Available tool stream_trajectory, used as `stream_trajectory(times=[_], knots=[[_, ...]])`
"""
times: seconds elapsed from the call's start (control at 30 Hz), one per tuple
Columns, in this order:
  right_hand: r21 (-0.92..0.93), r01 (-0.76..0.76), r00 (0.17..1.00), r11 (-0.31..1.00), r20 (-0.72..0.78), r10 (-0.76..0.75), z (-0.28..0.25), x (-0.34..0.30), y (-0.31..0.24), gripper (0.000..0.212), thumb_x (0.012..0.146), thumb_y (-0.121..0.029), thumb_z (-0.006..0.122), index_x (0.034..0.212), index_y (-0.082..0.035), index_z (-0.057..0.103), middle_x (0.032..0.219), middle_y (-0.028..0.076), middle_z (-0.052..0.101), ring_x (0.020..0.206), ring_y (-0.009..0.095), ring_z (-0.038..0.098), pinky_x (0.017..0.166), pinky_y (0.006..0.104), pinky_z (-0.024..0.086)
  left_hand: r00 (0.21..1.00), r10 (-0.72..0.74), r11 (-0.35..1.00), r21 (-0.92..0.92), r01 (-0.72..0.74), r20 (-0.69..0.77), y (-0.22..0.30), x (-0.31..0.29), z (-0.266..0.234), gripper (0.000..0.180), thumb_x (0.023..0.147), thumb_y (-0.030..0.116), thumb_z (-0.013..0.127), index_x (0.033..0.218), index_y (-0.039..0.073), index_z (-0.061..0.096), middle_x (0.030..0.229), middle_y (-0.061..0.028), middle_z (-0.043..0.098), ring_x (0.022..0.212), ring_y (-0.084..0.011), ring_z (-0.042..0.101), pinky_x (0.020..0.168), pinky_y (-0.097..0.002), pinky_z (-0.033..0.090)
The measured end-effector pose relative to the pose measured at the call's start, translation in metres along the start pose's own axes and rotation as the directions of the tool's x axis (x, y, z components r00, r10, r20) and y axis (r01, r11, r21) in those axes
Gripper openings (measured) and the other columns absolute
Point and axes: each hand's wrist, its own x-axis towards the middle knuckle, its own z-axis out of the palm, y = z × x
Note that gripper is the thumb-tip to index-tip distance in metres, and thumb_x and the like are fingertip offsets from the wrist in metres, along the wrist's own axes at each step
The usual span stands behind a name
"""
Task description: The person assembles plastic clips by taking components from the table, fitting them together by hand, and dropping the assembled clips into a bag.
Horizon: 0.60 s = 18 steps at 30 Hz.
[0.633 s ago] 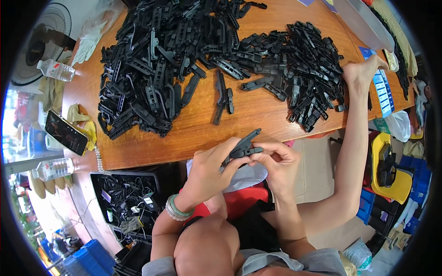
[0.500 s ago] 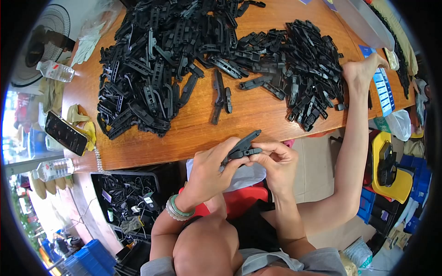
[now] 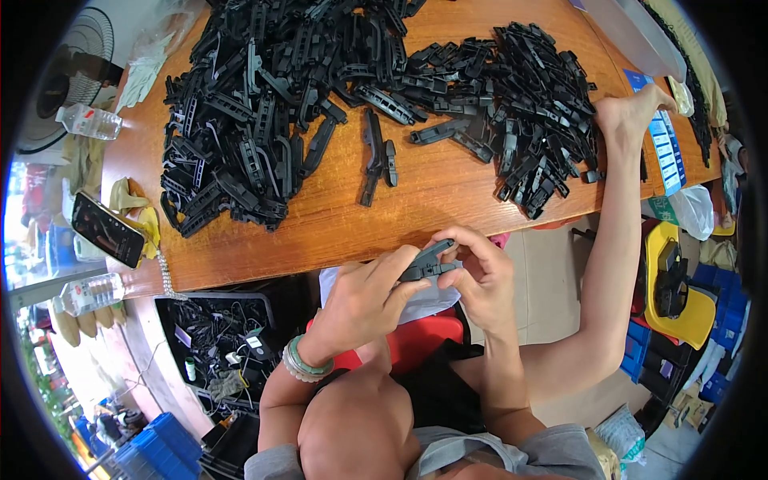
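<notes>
Just off the near edge of the wooden table [image 3: 336, 252], my left hand [image 3: 360, 296] holds a black plastic clip-like part [image 3: 422, 267] between thumb and fingers. My right hand [image 3: 486, 280] pinches the clip's right end, index finger curled over its upper arm and thumb at its lower one. The two arms spread apart in a V at that end; the other end is hidden in my left hand. Beyond my hands lie a long black plastic piece [image 3: 372, 152] and a shorter black piece [image 3: 390, 164], side by side.
A large heap of long black parts [image 3: 240, 120] covers the table's left; a heap of shorter ones [image 3: 540, 112] lies right. A bare leg [image 3: 616, 240] rests on the table's right. A phone [image 3: 108, 230] leans at the left edge, above a bin of cables [image 3: 216, 340].
My right index finger has moved up and over the tip of the clip's upper arm. The clip's arms look closer together. The view has shifted slightly.
</notes>
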Motion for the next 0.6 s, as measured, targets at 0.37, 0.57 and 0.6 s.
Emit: stream_trajectory(times=[0.37,0.57,0.6], knots=[[0.035,0.003,0.992,0.999,-0.124,0.002,0.0039,-0.0039,-0.0002,0.028,0.067,0.008,0.07,0.094,0.003,0.064,0.086,0.006,0.063,0.067,0.009,0.05,0.065,0.0227,0.043,0.999,0.046,0.999,-0.009,-0.046,-0.022,0.0005,0.0028,-0.0005,0.032,0.078,0.01,0.069,0.106,-0.001,0.057,0.082,-0.015,0.063,0.067,-0.0297,0.062,0.056,-0.0345,0.048],[0.05,-0.038,0.998,0.998,-0.046,0.041,-0.0017,0.0007,-0.003,0.027,0.067,0.006,0.072,0.093,0.003,0.065,0.086,0.006,0.064,0.068,0.009,0.053,0.064,0.0226,0.042,0.999,-0.036,0.997,-0.064,0.035,-0.01,-0.0038,0.0011,-0.0027,0.031,0.076,0.01,0.07,0.103,0.0,0.06,0.084,-0.0141,0.063,0.067,-0.0295,0.062,0.057,-0.0334,0.049],[0.051,-0.039,0.998,0.998,-0.044,0.041,-0.0009,0.0007,-0.0011,0.027,0.067,0.006,0.072,0.093,0.003,0.065,0.086,0.006,0.064,0.068,0.009,0.053,0.064,0.0226,0.042,0.999,-0.041,0.995,-0.095,0.04,-0.004,-0.0036,0.0019,-0.0031,0.031,0.076,0.01,0.07,0.103,0.0,0.06,0.084,-0.0142,0.063,0.069,-0.0297,0.062,0.058,-0.0336,0.049]])
